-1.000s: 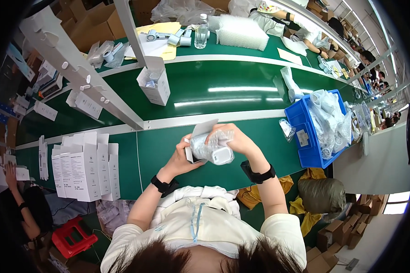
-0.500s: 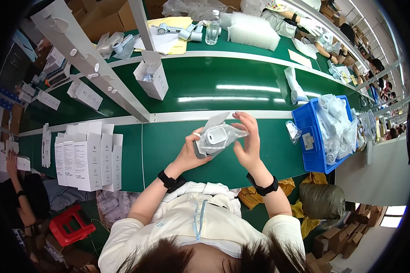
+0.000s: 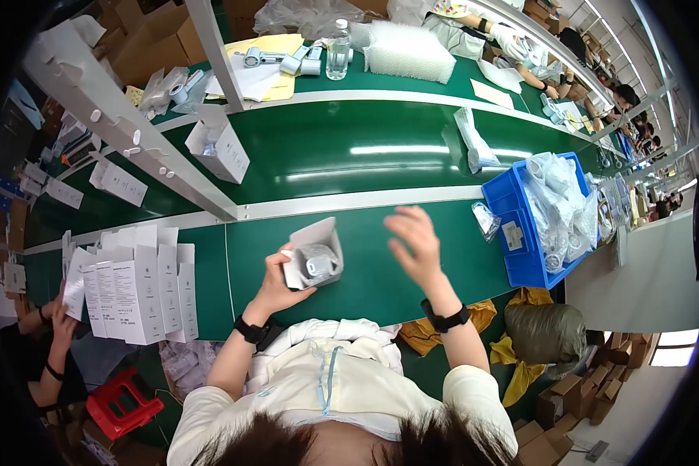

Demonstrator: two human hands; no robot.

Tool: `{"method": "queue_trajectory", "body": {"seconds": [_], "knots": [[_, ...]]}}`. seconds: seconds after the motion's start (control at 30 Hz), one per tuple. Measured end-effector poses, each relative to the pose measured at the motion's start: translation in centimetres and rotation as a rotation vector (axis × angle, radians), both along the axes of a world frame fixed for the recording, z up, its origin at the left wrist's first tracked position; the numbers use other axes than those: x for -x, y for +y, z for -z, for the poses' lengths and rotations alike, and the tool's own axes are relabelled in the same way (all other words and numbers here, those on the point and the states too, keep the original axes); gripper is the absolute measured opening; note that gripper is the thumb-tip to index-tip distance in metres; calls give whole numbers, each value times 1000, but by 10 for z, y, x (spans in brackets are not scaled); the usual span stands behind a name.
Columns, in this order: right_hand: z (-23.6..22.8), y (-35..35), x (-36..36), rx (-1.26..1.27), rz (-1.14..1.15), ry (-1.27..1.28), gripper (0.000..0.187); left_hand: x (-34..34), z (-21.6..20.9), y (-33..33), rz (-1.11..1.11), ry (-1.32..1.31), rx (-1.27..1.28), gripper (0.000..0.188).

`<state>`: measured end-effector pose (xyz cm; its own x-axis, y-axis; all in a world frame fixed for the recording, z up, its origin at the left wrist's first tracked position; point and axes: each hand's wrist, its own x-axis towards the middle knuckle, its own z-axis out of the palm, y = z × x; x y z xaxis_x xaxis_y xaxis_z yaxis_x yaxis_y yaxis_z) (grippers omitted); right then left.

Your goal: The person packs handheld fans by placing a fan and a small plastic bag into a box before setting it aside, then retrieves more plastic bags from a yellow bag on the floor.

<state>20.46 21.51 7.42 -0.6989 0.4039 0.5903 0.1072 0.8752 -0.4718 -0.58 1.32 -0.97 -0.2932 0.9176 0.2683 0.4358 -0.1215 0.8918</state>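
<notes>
My left hand (image 3: 274, 286) is wrapped round the left side of a small white carton (image 3: 316, 231), its top flap standing up. Inside the carton sits a white device in a clear plastic bag (image 3: 318, 264); its lower part is hidden by the walls. To the right of the carton, apart from it, my right hand (image 3: 414, 245) is raised over the green table with fingers spread and nothing in them.
White cartons (image 3: 124, 291) stand in a group on the left, where another person's hands (image 3: 58, 322) hold one. A blue bin (image 3: 512, 256) of bagged parts is on the right, a small bagged item (image 3: 485, 221) beside it. Beyond the metal rail (image 3: 365, 203), an open carton (image 3: 224, 155) stands on green belting.
The bagged device, earlier sticking up out of the carton, now sits down inside it. Carton and left hand have moved left, away from my right hand. The other person's hands have reached the cartons.
</notes>
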Motion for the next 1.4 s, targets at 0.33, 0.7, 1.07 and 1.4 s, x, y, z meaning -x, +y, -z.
{"method": "queue_trajectory", "body": {"seconds": [0.33,0.7,1.07,1.4], "knots": [[170,179,-163,338,1142,-975,60,30,-23,-13,-331,177,73,68],[18,-12,43,1145,-210,350,54,17,-79,7,-602,131,243,14],[15,-94,126,-170,-263,-229,19,30,-68,14,-625,47,111,10],[21,-18,67,-86,-120,-116,42,74,-84,100,-735,174,-47,11]]}}
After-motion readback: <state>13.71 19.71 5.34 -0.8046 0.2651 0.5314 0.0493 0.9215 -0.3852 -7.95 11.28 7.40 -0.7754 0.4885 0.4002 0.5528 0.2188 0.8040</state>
